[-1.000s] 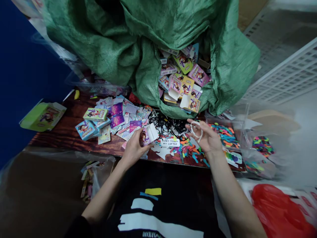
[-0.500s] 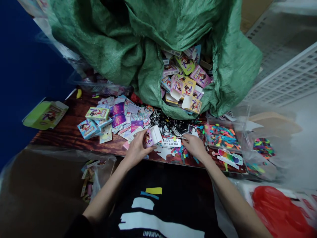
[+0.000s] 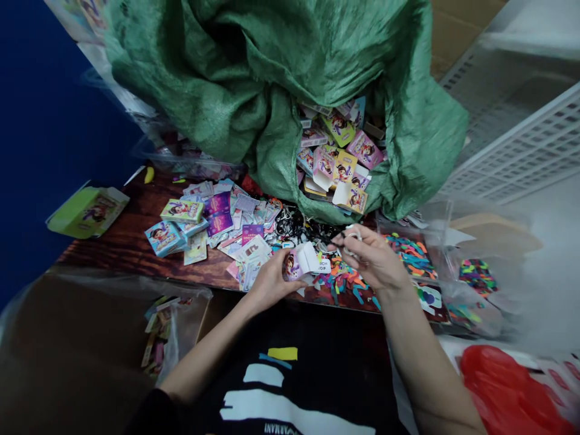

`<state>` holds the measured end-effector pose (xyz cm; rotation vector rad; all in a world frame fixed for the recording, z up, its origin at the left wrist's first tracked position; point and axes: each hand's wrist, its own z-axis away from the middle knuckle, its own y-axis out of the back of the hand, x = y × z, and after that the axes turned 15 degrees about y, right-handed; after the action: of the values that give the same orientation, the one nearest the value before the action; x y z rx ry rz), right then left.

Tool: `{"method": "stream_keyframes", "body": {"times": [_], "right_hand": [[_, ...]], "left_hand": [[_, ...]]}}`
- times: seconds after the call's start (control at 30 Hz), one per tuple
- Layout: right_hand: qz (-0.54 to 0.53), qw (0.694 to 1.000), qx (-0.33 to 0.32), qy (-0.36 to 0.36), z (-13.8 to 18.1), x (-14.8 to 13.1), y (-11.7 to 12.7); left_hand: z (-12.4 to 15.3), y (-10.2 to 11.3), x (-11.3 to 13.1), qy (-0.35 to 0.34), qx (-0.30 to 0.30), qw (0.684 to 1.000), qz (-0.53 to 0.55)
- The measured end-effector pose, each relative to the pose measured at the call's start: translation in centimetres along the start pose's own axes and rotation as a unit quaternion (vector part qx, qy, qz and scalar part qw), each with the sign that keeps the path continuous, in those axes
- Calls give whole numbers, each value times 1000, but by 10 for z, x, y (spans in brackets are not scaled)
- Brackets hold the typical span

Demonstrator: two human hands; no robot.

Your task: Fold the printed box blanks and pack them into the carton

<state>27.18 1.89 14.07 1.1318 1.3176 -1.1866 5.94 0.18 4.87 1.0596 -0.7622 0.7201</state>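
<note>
My left hand [image 3: 270, 279] is closed around a small purple printed box [image 3: 292, 266], whose white end flap stands open toward the right. Just above the table my right hand [image 3: 374, 260] pinches a small white loop-shaped piece with a black cord [image 3: 352, 237]; its exact kind is unclear. Below and behind the fingers lies a tangle of black and white cords [image 3: 299, 226]. Colourful small strips [image 3: 347, 278] are scattered under the right hand. A white lettered sticker [image 3: 323, 266] is partly covered by the box.
A large green woven sack [image 3: 272, 127] spills printed boxes [image 3: 344, 166] at the back. Left lie loose cards [image 3: 254, 251], stacked boxes [image 3: 165, 237] and an opened green box [image 3: 88, 211]. Clear containers with strips [image 3: 412, 254] stand right. A lined carton [image 3: 185, 356] sits below left.
My right hand has lifted from the tabletop, now holding the white piece with black cord. My left hand has shifted right with the box, which now covers part of the lettered sticker.
</note>
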Motion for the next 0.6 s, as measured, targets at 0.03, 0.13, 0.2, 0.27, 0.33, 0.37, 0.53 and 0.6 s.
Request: {"method": "stream_keyframes", "body": {"times": [0.03, 0.13, 0.2, 0.27, 0.33, 0.37, 0.53, 0.6], "right_hand": [[15, 1000, -24, -8, 0, 4, -5], [116, 987, -107, 0, 2, 14, -12], [180, 968, -175, 13, 3, 17, -10], [218, 943, -250, 11, 3, 17, -6], [239, 923, -302, 8, 2, 13, -3], [246, 919, -308, 9, 1, 9, -2], [242, 944, -224, 32, -2, -14, 4], [230, 950, -208, 37, -2, -23, 6]], "left_hand": [[0, 1, 0, 3, 4, 1000, -4], [2, 10, -5, 18, 30, 999, -26], [3, 16, -11, 20, 53, 997, -48], [3, 20, -16, 9, 74, 994, -76], [1, 21, -19, -9, 92, 990, -105], [0, 21, -20, -19, 98, 988, -117], [-2, 15, -22, -25, 68, 987, -141], [-2, 14, -22, -20, 52, 989, -137]]}}
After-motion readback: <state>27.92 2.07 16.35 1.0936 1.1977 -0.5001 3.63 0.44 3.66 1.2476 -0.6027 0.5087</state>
